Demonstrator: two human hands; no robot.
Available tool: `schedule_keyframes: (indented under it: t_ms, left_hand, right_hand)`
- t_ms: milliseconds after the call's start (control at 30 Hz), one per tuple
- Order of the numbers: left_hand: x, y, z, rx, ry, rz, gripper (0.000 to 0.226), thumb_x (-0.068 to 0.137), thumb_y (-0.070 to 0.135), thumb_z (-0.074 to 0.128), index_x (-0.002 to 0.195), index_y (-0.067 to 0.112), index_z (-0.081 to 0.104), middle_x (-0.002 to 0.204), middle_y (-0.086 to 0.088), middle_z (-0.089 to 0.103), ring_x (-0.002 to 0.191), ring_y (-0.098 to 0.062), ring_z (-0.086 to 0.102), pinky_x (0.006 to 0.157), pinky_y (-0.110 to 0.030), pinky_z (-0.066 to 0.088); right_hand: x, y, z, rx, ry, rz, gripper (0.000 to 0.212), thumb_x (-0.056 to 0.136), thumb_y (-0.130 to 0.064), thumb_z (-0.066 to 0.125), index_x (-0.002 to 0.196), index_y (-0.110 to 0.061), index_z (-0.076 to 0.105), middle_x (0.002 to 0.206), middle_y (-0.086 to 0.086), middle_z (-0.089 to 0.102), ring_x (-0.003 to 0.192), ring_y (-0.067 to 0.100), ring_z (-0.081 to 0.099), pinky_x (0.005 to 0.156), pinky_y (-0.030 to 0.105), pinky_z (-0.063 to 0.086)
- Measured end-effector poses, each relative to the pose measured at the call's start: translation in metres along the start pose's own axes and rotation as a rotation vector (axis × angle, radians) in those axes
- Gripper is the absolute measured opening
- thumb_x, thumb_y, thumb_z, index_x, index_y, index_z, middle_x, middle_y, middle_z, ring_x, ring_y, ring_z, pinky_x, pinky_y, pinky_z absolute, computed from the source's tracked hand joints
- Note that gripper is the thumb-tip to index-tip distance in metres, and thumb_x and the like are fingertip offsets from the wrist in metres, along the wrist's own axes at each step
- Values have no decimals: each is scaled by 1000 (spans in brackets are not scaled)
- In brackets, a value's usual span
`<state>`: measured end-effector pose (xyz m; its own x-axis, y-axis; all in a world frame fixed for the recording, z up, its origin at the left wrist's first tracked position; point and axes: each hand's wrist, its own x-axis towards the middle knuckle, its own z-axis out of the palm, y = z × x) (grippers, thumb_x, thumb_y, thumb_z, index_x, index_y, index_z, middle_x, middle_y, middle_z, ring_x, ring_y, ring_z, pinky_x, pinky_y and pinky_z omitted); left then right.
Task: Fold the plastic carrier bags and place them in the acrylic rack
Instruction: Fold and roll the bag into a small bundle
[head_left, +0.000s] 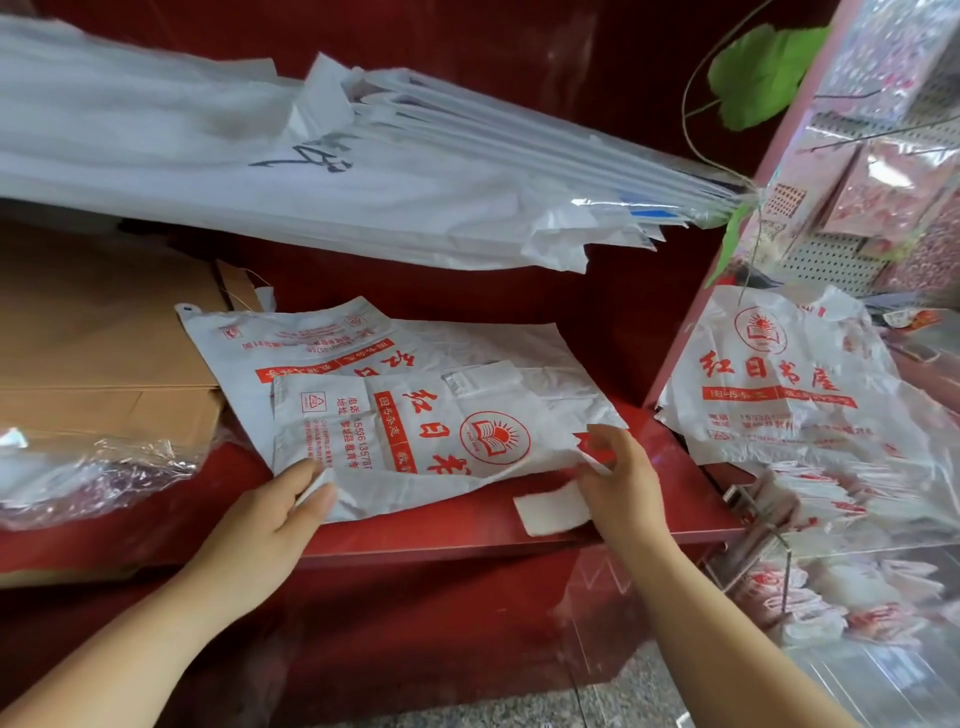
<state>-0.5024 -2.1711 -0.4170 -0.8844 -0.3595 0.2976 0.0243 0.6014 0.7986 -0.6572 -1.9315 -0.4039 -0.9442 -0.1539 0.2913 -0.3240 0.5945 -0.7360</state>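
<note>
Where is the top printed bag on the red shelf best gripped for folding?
By its near edge, from the front: the top bag lies flat, with that edge loose near the lip of the red shelf. The left hand pinches the near-left corner; the right hand pinches the near-right.

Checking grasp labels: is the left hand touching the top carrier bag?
Touching. The head view shows the left hand pinching the near left corner of the top carrier bag, plastic caught between thumb and fingers.
</note>
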Motion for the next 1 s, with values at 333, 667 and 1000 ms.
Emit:
schedule_keyframes:
  t_ms: [333,667,1000]
  left_hand:
    - [-1,0,-20,125,-93,-51,32,74,12,73,79,40,59,78,31,63,76,2,61,65,-11,41]
    - [2,-2,-27,57,-168,-120,49,69,0,75,52,45,66,78,26,67,85,17,58,72,-1,40]
    - [20,1,-35,243,-366,-142,23,70,46,68,77,25,71,84,3,70,86,-14,64,80,-33,49]
  right_hand:
    - [17,23,-62,-567,157,-580,26,54,0,54,73,-4,72,68,9,69,66,33,65,71,36,46]
    - [28,2,-60,-507,-280,-225,50,79,18,38,114,-11,59,123,7,56,110,25,55,92,37,47]
    - [84,-68,61,-449,-476,-269,47,90,-32,55,133,-15,45,139,2,45,125,20,42,97,27,34]
